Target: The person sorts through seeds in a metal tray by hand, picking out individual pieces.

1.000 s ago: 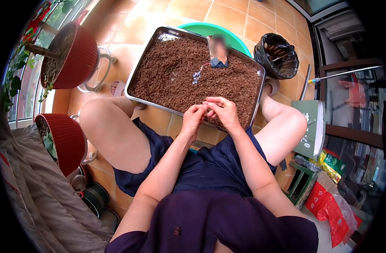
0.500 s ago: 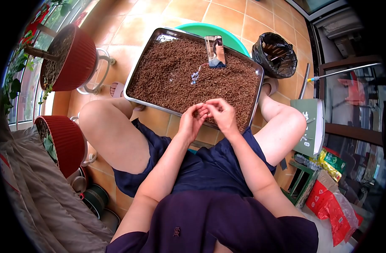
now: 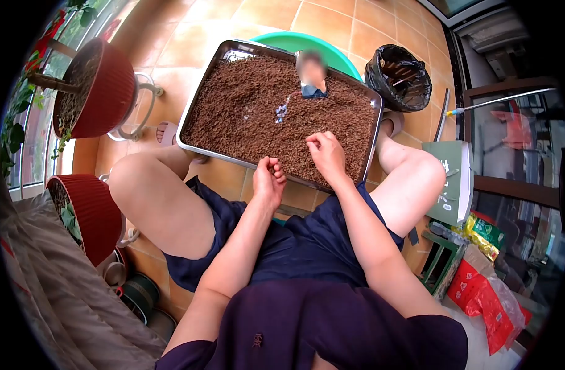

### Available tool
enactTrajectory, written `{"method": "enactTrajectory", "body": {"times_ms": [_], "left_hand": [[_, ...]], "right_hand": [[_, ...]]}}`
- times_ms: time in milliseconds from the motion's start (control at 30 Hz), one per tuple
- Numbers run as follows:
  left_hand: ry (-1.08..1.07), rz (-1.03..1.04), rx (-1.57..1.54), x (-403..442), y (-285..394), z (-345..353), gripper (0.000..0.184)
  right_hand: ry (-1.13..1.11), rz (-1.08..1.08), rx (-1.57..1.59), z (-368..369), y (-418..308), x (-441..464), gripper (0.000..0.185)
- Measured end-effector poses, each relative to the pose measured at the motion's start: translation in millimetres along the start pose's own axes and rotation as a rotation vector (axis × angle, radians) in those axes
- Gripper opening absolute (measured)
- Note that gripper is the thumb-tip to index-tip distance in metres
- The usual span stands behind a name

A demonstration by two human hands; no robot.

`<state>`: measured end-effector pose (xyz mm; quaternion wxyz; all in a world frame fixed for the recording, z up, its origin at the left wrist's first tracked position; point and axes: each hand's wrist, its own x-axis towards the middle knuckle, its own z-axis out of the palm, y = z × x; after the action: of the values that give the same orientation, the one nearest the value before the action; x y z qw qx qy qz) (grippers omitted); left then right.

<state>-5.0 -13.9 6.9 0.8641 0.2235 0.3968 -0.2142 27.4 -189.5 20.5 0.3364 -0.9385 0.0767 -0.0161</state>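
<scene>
A metal tray [image 3: 185,126] filled with small brown peppercorn-like grains [image 3: 245,102] lies in front of my knees. My left hand [image 3: 270,182] is closed at the tray's near edge, fingers curled towards the palm; whatever it holds is hidden. Over the near right part of the grains, my right hand [image 3: 327,158] is pinched, thumb against fingertips, and anything between them is too small to name. A phone [image 3: 314,90] with a lit screen rests on the grains at the far side. Beside it lies a small bluish-white charm-like thing [image 3: 281,112] on a thin strand.
A green basin [image 3: 332,55] shows behind the tray. At the right stand a bin with a black bag [image 3: 398,77], a green book-like box [image 3: 448,185] and a red bag [image 3: 486,302]. Red plant pots [image 3: 113,89] are on the left, by the window.
My hands have parted from each other. The left has drawn back towards me and curled; the right has moved slightly forward over the grains, still pinched. The view has shifted a little.
</scene>
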Motion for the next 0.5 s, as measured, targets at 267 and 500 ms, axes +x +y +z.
{"method": "enactTrajectory", "body": {"times_ms": [267,500], "left_hand": [[0.041,0.026,0.010,-7.5,12.4,-3.7,0.022],[0.128,0.222,0.008,-6.1,16.2,1.5,0.022]], "right_hand": [[-0.052,-0.226,-0.337,36.5,-3.5,24.3,0.012],[-0.169,0.248,0.315,9.3,1.4,30.0,0.010]]}}
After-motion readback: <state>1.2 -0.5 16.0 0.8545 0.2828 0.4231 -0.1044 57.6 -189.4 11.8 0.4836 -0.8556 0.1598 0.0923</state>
